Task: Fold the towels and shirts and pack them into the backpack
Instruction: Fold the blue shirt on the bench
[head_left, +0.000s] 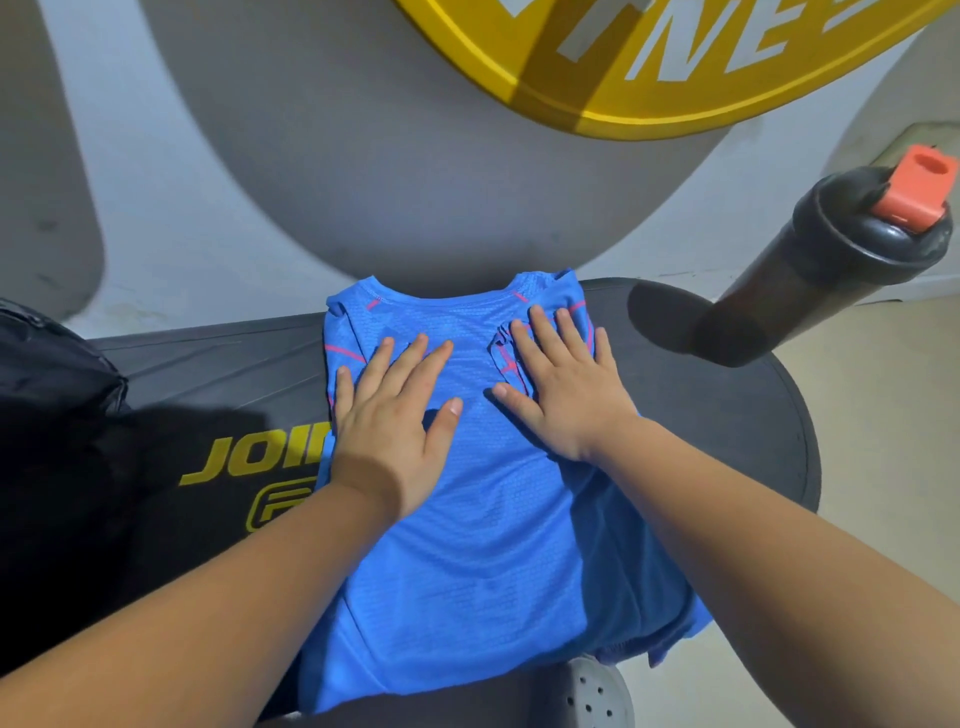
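Note:
A blue mesh shirt (467, 545) with pink seams lies flat on a black padded bench (717, 415), its collar pointing away from me and both sides folded in. My left hand (395, 421) presses flat on the shirt's upper left part, fingers straight and spread. My right hand (561, 384) presses flat on the folded right sleeve near the collar. The shirt's lower edge hangs over the bench's near side. A black backpack (52, 374) sits at the left end of the bench, partly out of view.
A dark shaker bottle (810, 270) with an orange cap stands at the bench's right end. Yellow lettering (254, 457) marks the bench left of the shirt. A grey shoe (597, 691) shows below. A wall with a yellow sign (649, 67) rises behind.

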